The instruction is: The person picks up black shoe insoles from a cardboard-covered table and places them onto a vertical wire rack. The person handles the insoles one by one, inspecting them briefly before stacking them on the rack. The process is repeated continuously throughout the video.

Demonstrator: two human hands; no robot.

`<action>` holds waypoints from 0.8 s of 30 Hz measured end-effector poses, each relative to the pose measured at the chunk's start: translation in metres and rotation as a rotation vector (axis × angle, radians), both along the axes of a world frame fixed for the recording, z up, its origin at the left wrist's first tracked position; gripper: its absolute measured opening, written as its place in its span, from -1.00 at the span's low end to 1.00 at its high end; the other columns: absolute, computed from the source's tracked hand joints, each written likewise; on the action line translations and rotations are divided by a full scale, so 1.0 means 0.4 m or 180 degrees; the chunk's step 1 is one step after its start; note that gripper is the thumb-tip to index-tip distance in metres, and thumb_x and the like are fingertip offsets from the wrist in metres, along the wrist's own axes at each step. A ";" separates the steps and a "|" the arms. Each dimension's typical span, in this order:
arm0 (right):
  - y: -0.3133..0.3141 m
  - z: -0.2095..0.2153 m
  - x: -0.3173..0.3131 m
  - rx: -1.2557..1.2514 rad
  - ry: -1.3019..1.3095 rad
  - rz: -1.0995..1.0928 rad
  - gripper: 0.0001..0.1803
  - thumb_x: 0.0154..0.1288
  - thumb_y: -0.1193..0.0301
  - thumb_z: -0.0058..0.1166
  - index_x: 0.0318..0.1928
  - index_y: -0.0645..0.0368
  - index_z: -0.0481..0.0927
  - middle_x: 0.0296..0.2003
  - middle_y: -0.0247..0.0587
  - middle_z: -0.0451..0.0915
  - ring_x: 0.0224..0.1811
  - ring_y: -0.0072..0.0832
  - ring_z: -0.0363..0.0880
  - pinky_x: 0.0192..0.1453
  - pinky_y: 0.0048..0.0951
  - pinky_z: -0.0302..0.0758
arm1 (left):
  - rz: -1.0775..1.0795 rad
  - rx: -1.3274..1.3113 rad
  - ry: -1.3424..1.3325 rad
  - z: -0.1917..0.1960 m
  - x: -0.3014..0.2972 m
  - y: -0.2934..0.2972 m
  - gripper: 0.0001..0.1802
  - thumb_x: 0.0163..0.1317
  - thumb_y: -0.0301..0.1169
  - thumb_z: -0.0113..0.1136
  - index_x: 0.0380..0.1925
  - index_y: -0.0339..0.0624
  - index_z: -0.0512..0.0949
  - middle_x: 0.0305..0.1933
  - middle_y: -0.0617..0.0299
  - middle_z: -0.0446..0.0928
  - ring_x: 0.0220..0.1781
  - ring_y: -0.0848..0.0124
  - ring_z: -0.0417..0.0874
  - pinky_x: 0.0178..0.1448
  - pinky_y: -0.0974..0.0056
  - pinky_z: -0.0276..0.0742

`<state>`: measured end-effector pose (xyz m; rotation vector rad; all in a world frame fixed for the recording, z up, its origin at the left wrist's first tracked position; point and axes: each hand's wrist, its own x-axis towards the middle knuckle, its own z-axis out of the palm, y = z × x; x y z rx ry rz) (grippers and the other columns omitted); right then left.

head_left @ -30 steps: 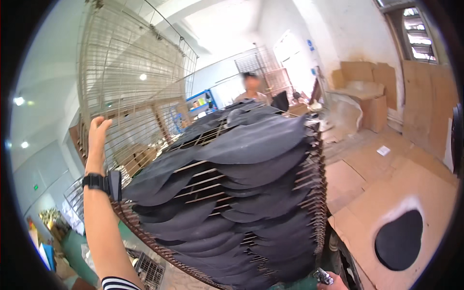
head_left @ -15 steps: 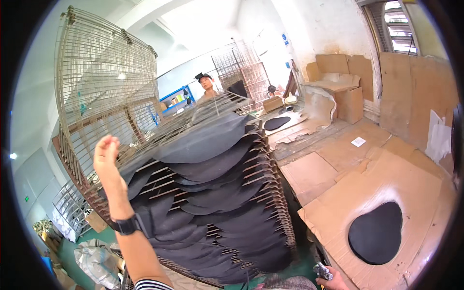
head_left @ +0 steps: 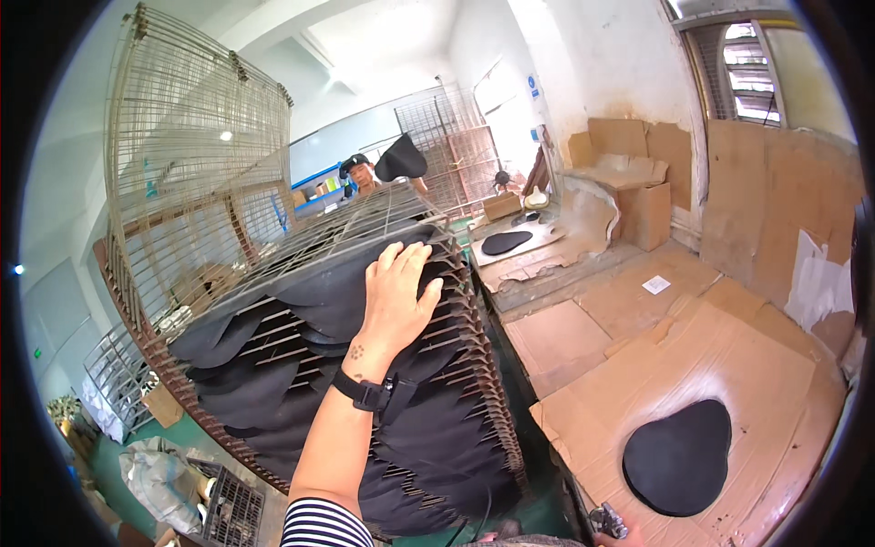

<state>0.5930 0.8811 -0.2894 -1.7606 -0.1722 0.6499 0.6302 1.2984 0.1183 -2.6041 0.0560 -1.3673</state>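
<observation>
My left hand [head_left: 398,296] is open, fingers stretched, over the top layer of a wire drying rack [head_left: 497,401]. It appears to touch the front edge of a dark flat sheet [head_left: 319,283] lying there; contact is partly hidden. Many black, rounded sheets droop over the lower wire shelves. At the bottom edge, my right hand [head_left: 627,536] is closed on a silver metal spray gun [head_left: 607,521], only partly in view. Beside it, a black pear-shaped piece [head_left: 679,458] lies on cardboard [head_left: 583,415], ringed by a pale haze.
Beyond the rack, a person in a cap [head_left: 358,170] is beside a raised black piece [head_left: 401,159]. Another black piece [head_left: 507,242] lies on a farther board. A tall wire frame [head_left: 196,128] leans at the left. A dark crate [head_left: 233,510] and pale sack [head_left: 159,483] rest on the floor.
My left hand has moved right and slightly down, from beside the rack to its top layer, its fingers spreading. The person behind now has a black piece raised. The view has shifted slightly.
</observation>
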 end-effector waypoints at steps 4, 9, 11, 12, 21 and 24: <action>-0.014 0.011 0.008 0.0065 0.0289 0.0071 -0.42 0.16 0.45 0.22 0.22 0.28 0.41 0.09 -0.15 0.55 0.11 -0.40 0.50 0.20 -0.40 0.42 | 0.0284 0.0136 -0.0058 0.034 0.038 -0.009 -0.53 0.19 -0.15 0.14 0.00 -0.24 0.51 0.02 0.06 0.55 0.09 0.15 0.46 0.08 0.03 0.28; -0.031 -0.045 0.014 0.0119 0.0123 0.0070 -0.44 0.16 0.44 0.24 0.19 0.28 0.44 0.02 -0.17 0.59 0.04 -0.41 0.53 0.15 -0.41 0.45 | 0.0948 -0.0004 0.0236 0.082 0.043 -0.064 -0.57 0.25 -0.08 0.06 -0.20 -0.26 0.58 -0.23 0.02 0.61 -0.03 0.14 0.53 0.06 0.02 0.28; -0.036 -0.046 0.011 0.0028 0.0279 0.0017 -0.45 0.16 0.43 0.24 0.17 0.28 0.46 -0.02 -0.18 0.61 0.01 -0.42 0.54 0.10 -0.42 0.47 | 0.1048 0.0033 0.0227 0.069 0.032 -0.067 -0.61 0.21 -0.12 0.10 -0.23 -0.26 0.57 -0.20 0.02 0.60 -0.03 0.13 0.52 0.10 0.02 0.26; -0.038 -0.044 0.008 0.0044 0.0371 -0.0011 -0.47 0.16 0.43 0.24 0.16 0.30 0.47 -0.03 -0.18 0.61 -0.01 -0.44 0.55 0.06 -0.43 0.48 | 0.1015 0.0094 0.0052 0.063 0.020 -0.072 -0.64 0.19 -0.16 0.14 -0.21 -0.25 0.57 -0.19 0.03 0.60 -0.02 0.13 0.52 0.12 0.03 0.27; -0.118 0.103 -0.044 0.0636 0.0525 -0.0812 -0.57 0.18 0.48 0.21 0.08 0.29 0.50 -0.22 -0.25 0.61 -0.23 -0.56 0.56 -0.14 -0.48 0.53 | -0.0663 -0.0536 -0.0595 -0.145 0.025 -0.174 -0.75 0.04 -0.50 0.21 -0.23 -0.29 0.53 -0.13 0.00 0.57 -0.01 0.04 0.54 0.14 0.07 0.39; -0.158 0.072 -0.068 0.1003 -0.0352 -0.1405 -0.61 0.16 0.53 0.20 0.03 0.23 0.51 -0.25 -0.30 0.59 -0.24 -0.62 0.56 -0.12 -0.54 0.52 | -0.1206 -0.0985 -0.0018 -0.271 0.085 -0.262 -0.75 0.02 -0.55 0.21 -0.22 -0.31 0.54 -0.13 0.00 0.58 -0.02 0.05 0.55 0.13 0.09 0.44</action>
